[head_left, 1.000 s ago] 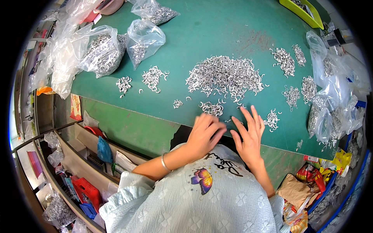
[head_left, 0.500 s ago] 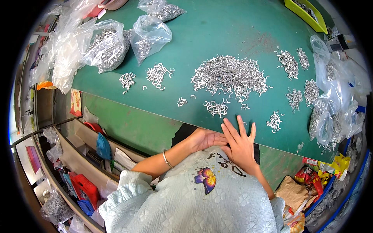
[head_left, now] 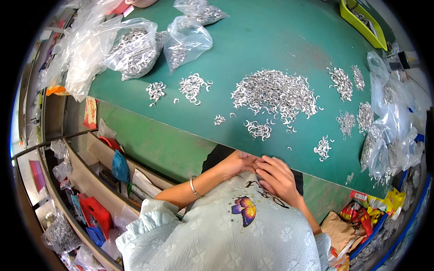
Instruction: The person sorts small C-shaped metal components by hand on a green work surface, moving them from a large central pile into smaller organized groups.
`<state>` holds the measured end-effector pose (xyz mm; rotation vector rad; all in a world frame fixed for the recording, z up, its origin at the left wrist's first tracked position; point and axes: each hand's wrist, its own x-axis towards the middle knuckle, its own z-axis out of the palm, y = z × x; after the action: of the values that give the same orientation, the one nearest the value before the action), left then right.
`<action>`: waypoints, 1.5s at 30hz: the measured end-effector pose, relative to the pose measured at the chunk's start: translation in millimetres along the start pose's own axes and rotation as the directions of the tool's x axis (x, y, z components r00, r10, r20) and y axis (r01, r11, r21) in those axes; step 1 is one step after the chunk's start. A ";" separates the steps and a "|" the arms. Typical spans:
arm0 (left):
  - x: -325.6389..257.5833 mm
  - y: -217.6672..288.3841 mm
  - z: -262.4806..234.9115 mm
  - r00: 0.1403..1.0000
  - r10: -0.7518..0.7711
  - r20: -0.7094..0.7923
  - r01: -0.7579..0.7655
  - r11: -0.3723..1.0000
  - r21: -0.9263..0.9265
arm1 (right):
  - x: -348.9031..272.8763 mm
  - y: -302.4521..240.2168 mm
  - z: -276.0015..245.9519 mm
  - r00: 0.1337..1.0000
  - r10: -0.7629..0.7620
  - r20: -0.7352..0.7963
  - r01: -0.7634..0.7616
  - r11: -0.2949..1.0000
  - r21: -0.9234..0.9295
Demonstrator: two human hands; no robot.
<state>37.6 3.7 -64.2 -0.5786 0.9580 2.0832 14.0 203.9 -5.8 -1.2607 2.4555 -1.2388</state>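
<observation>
At the table's near edge, my left hand [head_left: 235,164] rests against my lap, its fingers loosely extended toward the right hand and partly hidden. Beside it, my right hand [head_left: 276,179] is open, fingers slightly bent and side by side, close to the left fingertips. No held piece shows in either hand. Just beyond them on the green table lie a small pile of curved silvery metal pieces [head_left: 258,130] and one loose curved piece [head_left: 289,148]. Farther back spreads a large heap of such pieces [head_left: 275,94]. To the right of my hands sits another small pile [head_left: 322,148].
Smaller piles [head_left: 192,88] lie at the left and right of the green table [head_left: 253,36]. Clear plastic bags of metal pieces [head_left: 134,54] stand at the far left, more bags [head_left: 384,122] at the right. A yellow-green tray [head_left: 364,27] is at the far right, drawers [head_left: 99,194] at lower left.
My right hand has drawn back from the tabletop toward my left hand, its spread fingers coming together. A single loose piece now shows where the fingers were. The view has shifted slightly.
</observation>
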 end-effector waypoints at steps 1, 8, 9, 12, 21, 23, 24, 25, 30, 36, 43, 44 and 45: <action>-7.5 2.9 -8.5 0.998 0.037 0.045 -0.044 0.984 0.173 | 2.0 1.2 1.6 0.997 0.010 -0.074 -0.010 1.000 0.010; -80.8 59.6 -8.7 0.935 0.353 0.022 -0.326 0.837 0.439 | 13.8 -2.9 4.0 0.965 0.092 -0.244 -0.098 0.995 -0.012; -82.6 67.2 -9.6 0.933 0.361 -0.017 -0.325 0.858 0.398 | 13.7 -2.5 5.1 0.961 0.082 -0.266 -0.088 0.996 -0.011; -68.2 71.7 -9.8 0.633 0.731 -0.255 -0.600 0.672 0.434 | 16.4 -2.8 6.7 0.957 0.071 -0.280 -0.066 0.997 0.027; -20.0 69.3 -10.6 0.333 0.941 0.067 -0.295 0.036 0.955 | 16.5 -3.0 8.5 0.952 0.047 -0.302 -0.035 0.998 0.044; -20.2 66.3 -11.5 0.369 0.924 0.104 -0.242 -0.012 0.970 | 18.1 -3.9 7.0 0.952 0.064 -0.299 -0.054 0.998 0.042; -22.0 66.0 -11.2 0.383 0.919 0.091 -0.259 0.012 0.966 | 20.0 -5.6 5.4 0.951 0.082 -0.298 -0.074 0.996 0.041; -22.9 65.4 -10.0 0.351 0.934 0.058 -0.306 0.056 0.951 | 21.5 -6.5 4.7 0.950 0.100 -0.297 -0.093 0.995 0.039; -32.6 60.8 -4.1 0.173 0.985 -0.007 -0.438 0.083 0.895 | 38.5 -3.8 2.1 0.957 0.157 -0.243 -0.184 0.979 -0.089; -25.9 69.7 -14.1 0.366 0.915 0.168 -0.152 -0.120 0.981 | 64.6 -1.6 8.8 0.966 0.217 0.143 -0.138 0.894 -0.426; -28.9 66.7 -21.7 0.288 0.949 0.124 -0.056 -0.113 0.992 | 48.5 13.4 -0.3 0.937 0.345 0.062 -0.275 0.832 -0.483; -27.9 67.1 -17.8 0.293 0.946 0.138 -0.056 -0.127 0.990 | 51.9 10.8 -0.3 0.944 0.318 0.086 -0.246 0.854 -0.458; -26.9 68.4 -11.8 0.306 0.942 0.138 -0.042 -0.132 0.990 | 55.6 7.9 0.2 0.951 0.290 0.109 -0.217 0.875 -0.433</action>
<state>1.2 -47.1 -23.9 -0.1100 3.3116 1.0733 -26.8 166.2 2.1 -1.0166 2.7292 -0.5307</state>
